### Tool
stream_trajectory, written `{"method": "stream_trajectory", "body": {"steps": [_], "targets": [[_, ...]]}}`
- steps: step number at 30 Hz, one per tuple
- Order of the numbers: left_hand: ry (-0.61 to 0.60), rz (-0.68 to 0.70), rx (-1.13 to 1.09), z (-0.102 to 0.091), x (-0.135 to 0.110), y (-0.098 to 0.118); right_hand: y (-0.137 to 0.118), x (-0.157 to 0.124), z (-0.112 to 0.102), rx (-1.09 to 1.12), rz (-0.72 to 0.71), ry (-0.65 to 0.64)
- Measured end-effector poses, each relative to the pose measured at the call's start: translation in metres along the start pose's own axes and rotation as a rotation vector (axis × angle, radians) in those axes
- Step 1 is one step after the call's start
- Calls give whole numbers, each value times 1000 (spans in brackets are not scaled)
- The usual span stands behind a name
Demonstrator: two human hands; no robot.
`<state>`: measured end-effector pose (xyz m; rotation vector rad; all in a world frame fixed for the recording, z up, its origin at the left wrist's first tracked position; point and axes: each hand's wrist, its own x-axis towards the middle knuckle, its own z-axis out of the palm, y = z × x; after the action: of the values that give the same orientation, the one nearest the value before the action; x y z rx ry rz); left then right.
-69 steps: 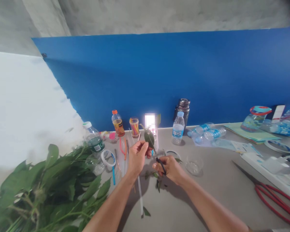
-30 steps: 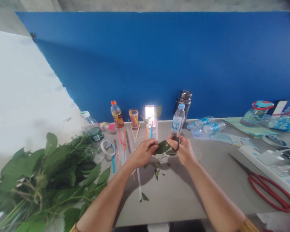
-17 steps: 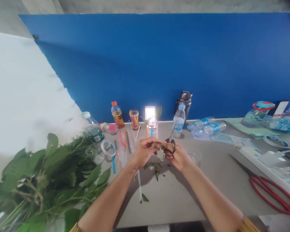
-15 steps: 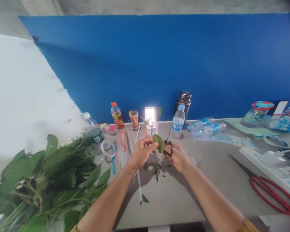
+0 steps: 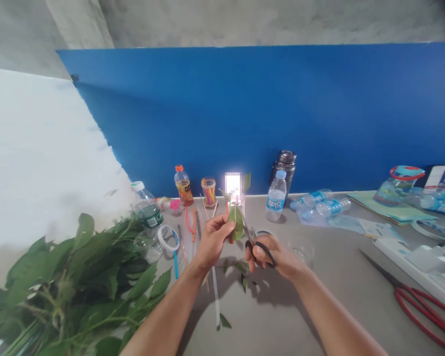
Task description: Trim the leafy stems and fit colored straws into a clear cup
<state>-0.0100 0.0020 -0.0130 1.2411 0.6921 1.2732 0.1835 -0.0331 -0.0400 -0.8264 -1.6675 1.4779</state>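
Tipped upright since the earlier frame, the leaf stands mid-frame, pinched by the left hand, while the right hand, fingers parted in the scissors, apparently trims its edge, calling for steady cuts.

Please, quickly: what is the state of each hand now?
Left hand: closed, holding a green leaf between the fingers.
Right hand: closed around the handles of the black-handled scissors.

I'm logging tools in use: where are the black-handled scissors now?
In the head view, the black-handled scissors are in the right hand, near the middle, just right of the leaf in the left hand.
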Motion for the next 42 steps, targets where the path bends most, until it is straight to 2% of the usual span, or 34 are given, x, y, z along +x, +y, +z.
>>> {"method": "stream_trajectory", "body": {"steps": [3,13,20,30,42], "targets": [[21,11,-6,1,1,0,2,1,0,-2,1,-9],[-37,-34,-11,-1,-1,4,6,2,1,-102,-5,25],[-28,-43,-32,0,-1,6,14,6,5,-78,-37,41],[-59,-64,-73,-1,-2,7,23,9,7,-65,52,100],[-68,-73,-116,0,-2,8,25,11,8,-50,59,117]]}}
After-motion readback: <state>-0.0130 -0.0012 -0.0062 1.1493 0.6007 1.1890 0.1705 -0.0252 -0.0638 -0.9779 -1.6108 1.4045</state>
